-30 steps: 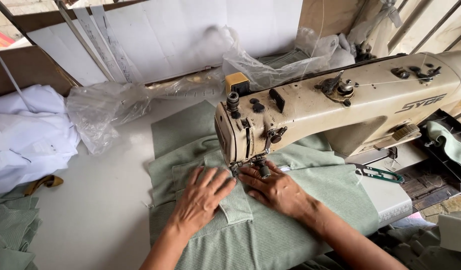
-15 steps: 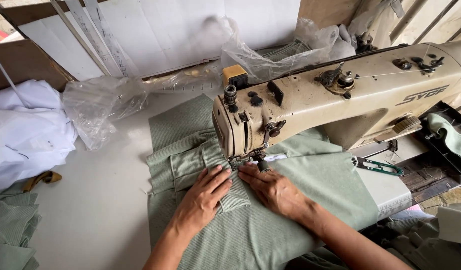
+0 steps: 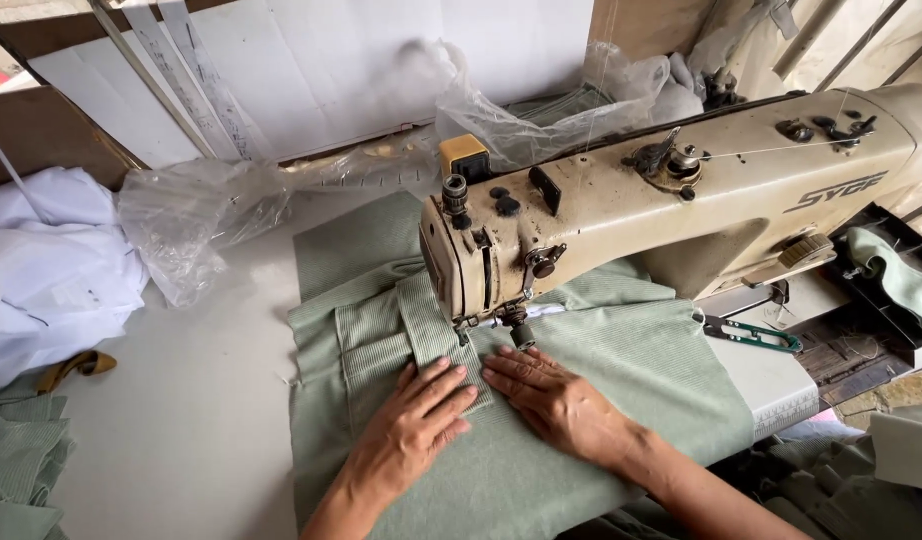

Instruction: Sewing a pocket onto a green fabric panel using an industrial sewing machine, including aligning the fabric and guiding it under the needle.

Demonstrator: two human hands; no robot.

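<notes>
From the head camera, your left hand (image 3: 413,425) lies flat, palm down, fingers spread a little, on the pale green ribbed cloth (image 3: 621,360) spread over the white table (image 3: 181,420). Your right hand (image 3: 559,400) lies flat beside it, fingers stretched toward the needle, its fingertips just short of the presser foot (image 3: 521,332); the two hands nearly touch at the fingertips. Neither hand grips anything; both press the cloth down. A narrower folded strip of the same cloth (image 3: 426,325) runs under your left fingers and up to the foot. The needle itself is hard to make out, so you cannot tell whether it is in the cloth.

The cream sewing machine (image 3: 681,200) stands across the right of the table. Green-handled thread snips (image 3: 749,334) lie on the machine bed, right of the cloth. Crumpled clear plastic (image 3: 196,215) and a pile of white fabric (image 3: 51,265) sit at the left, with more green pieces (image 3: 16,460) at the near left edge.
</notes>
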